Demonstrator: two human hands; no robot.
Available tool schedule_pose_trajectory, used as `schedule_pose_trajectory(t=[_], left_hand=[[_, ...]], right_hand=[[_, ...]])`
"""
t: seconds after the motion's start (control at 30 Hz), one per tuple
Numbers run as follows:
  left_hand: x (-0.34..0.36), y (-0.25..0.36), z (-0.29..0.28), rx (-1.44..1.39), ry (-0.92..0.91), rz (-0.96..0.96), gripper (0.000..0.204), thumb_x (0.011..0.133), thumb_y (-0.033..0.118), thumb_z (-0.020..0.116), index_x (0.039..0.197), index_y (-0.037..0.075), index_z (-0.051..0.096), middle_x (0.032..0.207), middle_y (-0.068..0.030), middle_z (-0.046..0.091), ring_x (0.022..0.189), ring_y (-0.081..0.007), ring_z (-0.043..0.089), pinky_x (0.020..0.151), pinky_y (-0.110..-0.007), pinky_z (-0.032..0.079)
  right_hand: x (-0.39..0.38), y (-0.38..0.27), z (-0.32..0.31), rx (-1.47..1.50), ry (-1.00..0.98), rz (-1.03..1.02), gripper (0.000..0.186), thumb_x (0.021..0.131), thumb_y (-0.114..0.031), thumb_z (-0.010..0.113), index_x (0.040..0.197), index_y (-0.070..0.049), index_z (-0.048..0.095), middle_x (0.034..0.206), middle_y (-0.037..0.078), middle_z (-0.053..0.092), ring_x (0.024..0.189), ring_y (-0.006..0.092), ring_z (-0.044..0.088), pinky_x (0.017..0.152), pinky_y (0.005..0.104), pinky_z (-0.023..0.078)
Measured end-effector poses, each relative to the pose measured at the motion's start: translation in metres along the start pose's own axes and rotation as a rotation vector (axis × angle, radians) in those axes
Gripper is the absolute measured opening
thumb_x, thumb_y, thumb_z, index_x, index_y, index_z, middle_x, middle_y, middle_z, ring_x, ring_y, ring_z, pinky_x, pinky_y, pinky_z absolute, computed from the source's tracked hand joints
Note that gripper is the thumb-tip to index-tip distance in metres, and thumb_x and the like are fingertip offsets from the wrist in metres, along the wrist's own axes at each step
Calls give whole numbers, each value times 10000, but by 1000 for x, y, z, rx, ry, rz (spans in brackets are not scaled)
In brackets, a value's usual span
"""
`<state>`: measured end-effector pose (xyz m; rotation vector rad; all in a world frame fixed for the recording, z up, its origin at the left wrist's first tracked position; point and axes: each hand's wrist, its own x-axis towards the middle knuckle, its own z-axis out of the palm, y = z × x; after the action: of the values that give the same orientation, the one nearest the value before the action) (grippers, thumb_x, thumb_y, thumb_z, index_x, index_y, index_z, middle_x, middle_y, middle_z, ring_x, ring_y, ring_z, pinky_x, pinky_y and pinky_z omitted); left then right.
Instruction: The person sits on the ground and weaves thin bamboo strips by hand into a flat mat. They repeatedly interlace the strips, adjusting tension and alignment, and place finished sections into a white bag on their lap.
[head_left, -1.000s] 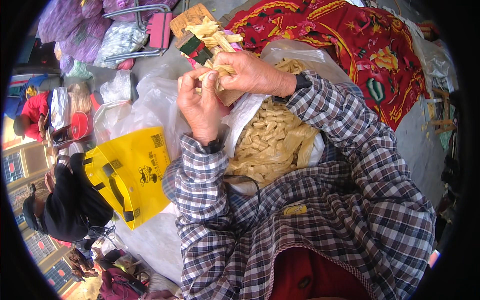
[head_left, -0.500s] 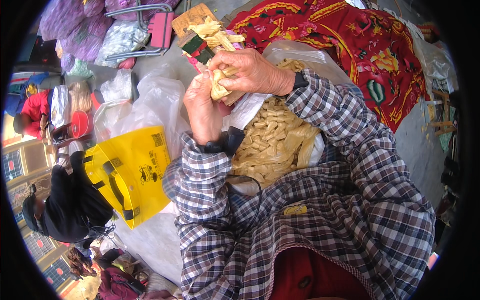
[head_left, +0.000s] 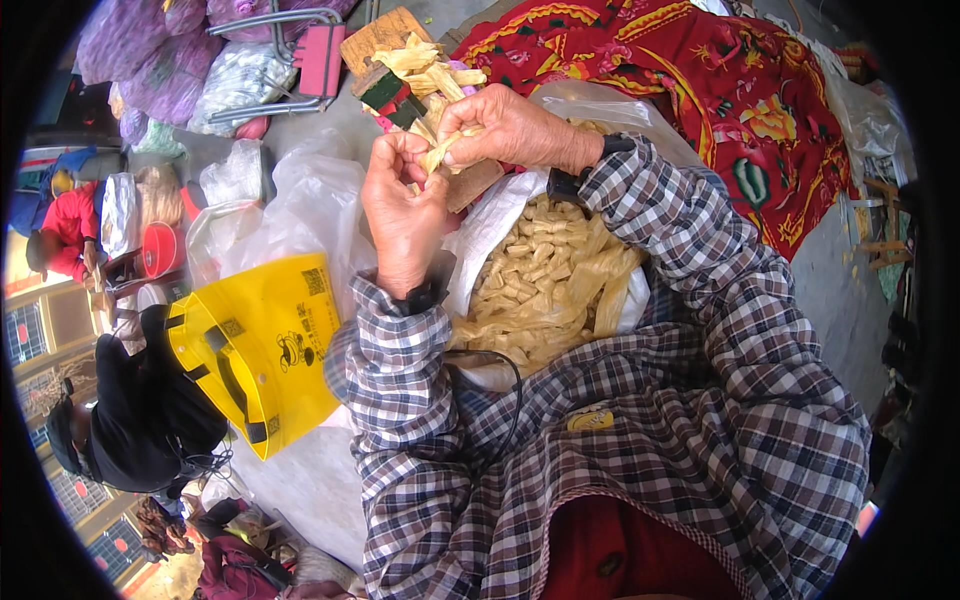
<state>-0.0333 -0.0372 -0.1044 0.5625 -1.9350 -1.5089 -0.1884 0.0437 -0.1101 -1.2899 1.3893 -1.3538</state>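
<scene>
Between the fingertips of both hands is a pale yellow tofu-skin strip [head_left: 436,155], one end pinched at each side. My left hand [head_left: 402,215] is closed on it from the left, with its thumb and fingers bent together. From the right, my right hand [head_left: 525,130] grips it with thumb and forefinger. Below the hands, a white sack [head_left: 483,238] in my lap holds many small tofu-skin knots [head_left: 545,255] and some longer loose pieces. Just beyond my fingers, untied tofu-skin strips [head_left: 415,62] lie on a small stand with a wooden board [head_left: 385,38].
To the left stands a yellow bag [head_left: 275,335] beside clear plastic bags [head_left: 310,195]. A red patterned cloth [head_left: 690,100] spreads at the far right. Purple net sacks [head_left: 165,75] and a pink folding chair [head_left: 320,60] are at the far left. Other people sit along the left.
The bunched piece between my hands now shows as a thin stretched strip. My right hand has moved slightly right, and my left fingers have curled lower around their end.
</scene>
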Motion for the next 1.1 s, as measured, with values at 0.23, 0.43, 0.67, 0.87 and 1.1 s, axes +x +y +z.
schedule_pose_trajectory(t=[0.23, 0.43, 0.67, 0.87, 1.1], left_hand=[[0, 2, -9, -96, -6, -74, 324, 690, -168, 569, 928, 37, 488, 851, 19, 494, 719, -45, 441, 680, -172, 398], [-3, 4, -4, 37, 58, 87, 300, 701, -165, 581, 917, 23, 492, 860, -2, 530, 714, -64, 484, 676, -198, 432], [-3, 4, -3, 149, 183, -73, 183, 775, -103, 628, 912, -13, 547, 770, -8, 580, 641, -76, 531, 623, -199, 453], [-4, 20, -11, -231, -16, -376, 153, 911, 131, 585, 948, -17, 593, 756, -28, 622, 559, -47, 519, 506, -183, 424], [-5, 23, -4, -189, -69, -322, 205, 921, 173, 578, 780, 23, 566, 648, 21, 544, 529, -16, 451, 428, -178, 334]], right_hand=[[-5, -10, 1, 222, -129, 66, 192, 804, -191, 682, 816, 0, 666, 782, -9, 620, 754, 55, 543, 702, 205, 430], [-6, -11, 1, 333, -197, 148, 233, 829, -219, 682, 879, 9, 677, 833, 6, 639, 769, 56, 545, 713, 206, 435], [-3, -5, 4, 359, -93, 116, 259, 913, -239, 596, 923, 4, 683, 754, -16, 622, 725, 32, 525, 636, 186, 410], [1, 3, 9, 262, 64, 9, 332, 952, -294, 533, 914, 3, 678, 691, -36, 567, 669, 22, 483, 573, 192, 391], [2, 2, 13, 170, 83, -23, 349, 959, -317, 519, 949, 10, 641, 732, -24, 586, 663, 41, 504, 615, 209, 442]])
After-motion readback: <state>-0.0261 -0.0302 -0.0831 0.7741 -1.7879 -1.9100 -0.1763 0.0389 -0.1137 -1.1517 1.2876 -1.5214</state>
